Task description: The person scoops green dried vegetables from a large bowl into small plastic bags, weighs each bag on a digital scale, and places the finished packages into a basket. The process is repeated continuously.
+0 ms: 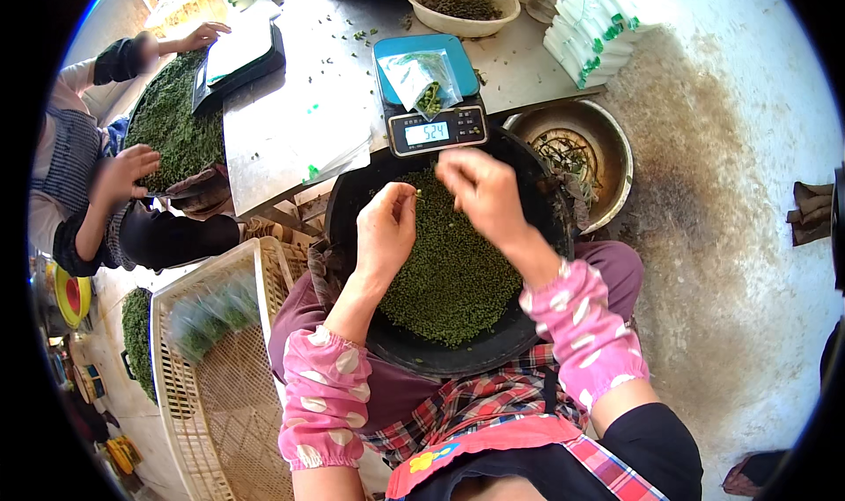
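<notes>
My left hand (386, 230) pinches a small green berry (418, 192) between thumb and fingertips. It hovers above a wide black tub (462, 364) on my lap. Loose green berries (449, 283) resembling green peppercorns cover the tub's bottom. My right hand (485, 194), blurred, is over the tub's far side near the scale; whether it holds anything is unclear. At the table edge stands a digital scale (438, 131) with a blue platform and lit digits. On it lies a clear plastic bag (426, 82) with some green berries in one corner.
A cream bowl (422, 6) and stacked plastic bags (587, 32) stand on the metal table (317, 85). A metal basin (624, 164) with stems is right of the tub. Left are a plastic crate (198, 435) with filled bags and a co-worker's hands (129, 171) near another green heap.
</notes>
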`<state>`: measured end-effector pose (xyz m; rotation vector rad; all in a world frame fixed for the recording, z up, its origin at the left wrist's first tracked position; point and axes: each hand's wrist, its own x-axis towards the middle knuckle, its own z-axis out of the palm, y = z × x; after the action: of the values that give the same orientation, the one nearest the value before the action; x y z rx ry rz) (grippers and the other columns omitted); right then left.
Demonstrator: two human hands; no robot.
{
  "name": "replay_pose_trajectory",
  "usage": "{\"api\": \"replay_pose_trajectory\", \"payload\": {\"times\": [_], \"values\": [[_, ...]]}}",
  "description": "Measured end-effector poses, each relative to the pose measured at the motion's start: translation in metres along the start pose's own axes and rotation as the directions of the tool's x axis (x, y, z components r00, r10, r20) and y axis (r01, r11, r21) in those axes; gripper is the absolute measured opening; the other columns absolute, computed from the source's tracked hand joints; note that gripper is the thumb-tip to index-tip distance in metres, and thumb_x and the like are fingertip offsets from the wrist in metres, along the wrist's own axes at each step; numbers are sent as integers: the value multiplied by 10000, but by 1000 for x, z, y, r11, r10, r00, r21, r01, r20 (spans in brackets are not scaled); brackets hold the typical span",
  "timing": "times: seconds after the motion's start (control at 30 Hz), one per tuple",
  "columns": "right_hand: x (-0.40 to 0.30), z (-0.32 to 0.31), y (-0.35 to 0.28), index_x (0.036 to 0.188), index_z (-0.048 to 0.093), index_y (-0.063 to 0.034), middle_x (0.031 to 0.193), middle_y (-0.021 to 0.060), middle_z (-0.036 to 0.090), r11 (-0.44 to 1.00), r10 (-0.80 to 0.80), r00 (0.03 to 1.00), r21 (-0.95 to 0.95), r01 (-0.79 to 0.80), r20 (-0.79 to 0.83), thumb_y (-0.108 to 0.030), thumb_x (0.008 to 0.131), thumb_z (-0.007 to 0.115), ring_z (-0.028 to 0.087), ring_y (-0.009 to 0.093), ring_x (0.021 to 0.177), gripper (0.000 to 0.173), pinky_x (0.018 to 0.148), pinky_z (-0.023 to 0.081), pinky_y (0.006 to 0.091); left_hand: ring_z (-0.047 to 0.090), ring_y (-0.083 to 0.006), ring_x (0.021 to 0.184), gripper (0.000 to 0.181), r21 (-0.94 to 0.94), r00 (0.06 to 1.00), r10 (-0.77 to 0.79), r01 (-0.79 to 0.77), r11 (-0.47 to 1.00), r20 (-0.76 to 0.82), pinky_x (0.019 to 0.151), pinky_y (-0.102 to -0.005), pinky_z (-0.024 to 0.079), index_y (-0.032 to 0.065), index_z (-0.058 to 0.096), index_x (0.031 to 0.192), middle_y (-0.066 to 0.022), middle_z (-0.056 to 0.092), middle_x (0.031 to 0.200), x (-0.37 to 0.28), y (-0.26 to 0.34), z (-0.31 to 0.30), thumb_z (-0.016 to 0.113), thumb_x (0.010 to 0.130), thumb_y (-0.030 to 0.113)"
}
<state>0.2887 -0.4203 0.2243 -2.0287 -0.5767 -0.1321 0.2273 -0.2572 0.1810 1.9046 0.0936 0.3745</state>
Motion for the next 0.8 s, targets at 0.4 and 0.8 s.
{"api": "replay_pose_trajectory", "payload": {"times": [0.4,0.8], "values": [[-36,21,14,1220,660,-5,966,69,716,896,221,957,350,-274,186,-251,976,657,641,116,687,346,615,538,257,577,-32,681,61,-207,972,-82,129,970,220,593,-209,468,-9,603,979,7,636,770,-4,8,3,614,924,-30],[-73,28,21,1110,688,9,963,73,726,756,449,863,415,-506,234,-101,968,632,691,136,757,188,659,558,273,705,-279,702,125,117,969,34,-64,991,246,619,-337,539,9,556,975,-139,681,814,-17,4,5,638,883,-16]]}}
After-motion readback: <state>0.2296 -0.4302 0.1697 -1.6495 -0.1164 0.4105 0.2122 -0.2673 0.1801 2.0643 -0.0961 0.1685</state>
